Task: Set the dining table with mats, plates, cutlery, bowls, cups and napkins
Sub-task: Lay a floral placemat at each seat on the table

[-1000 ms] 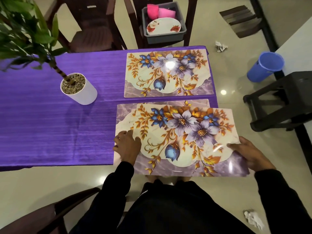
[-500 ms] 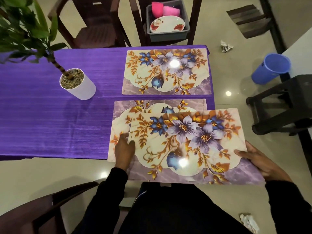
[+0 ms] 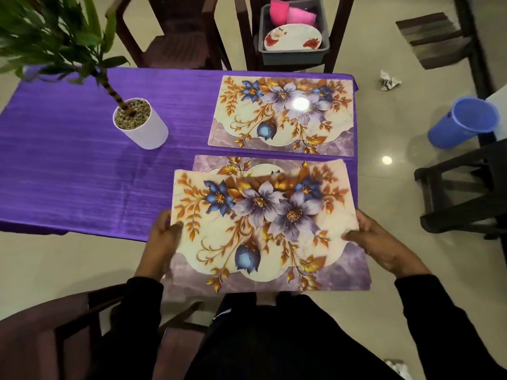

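Both hands, left hand [image 3: 164,237] and right hand [image 3: 384,242], are gripping a floral placemat [image 3: 263,229] by its side edges at lower centre, above the desk [image 3: 68,165].

held mat [image 3: 263,229] over near mat [image 3: 219,163], seemingly overlapping, far mat [image 3: 282,116] behind

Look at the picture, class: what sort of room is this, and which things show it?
Probably a home dining room: a table under a purple cloth, floral placemats laid out, dark wooden chairs, and a grey tub of plates.
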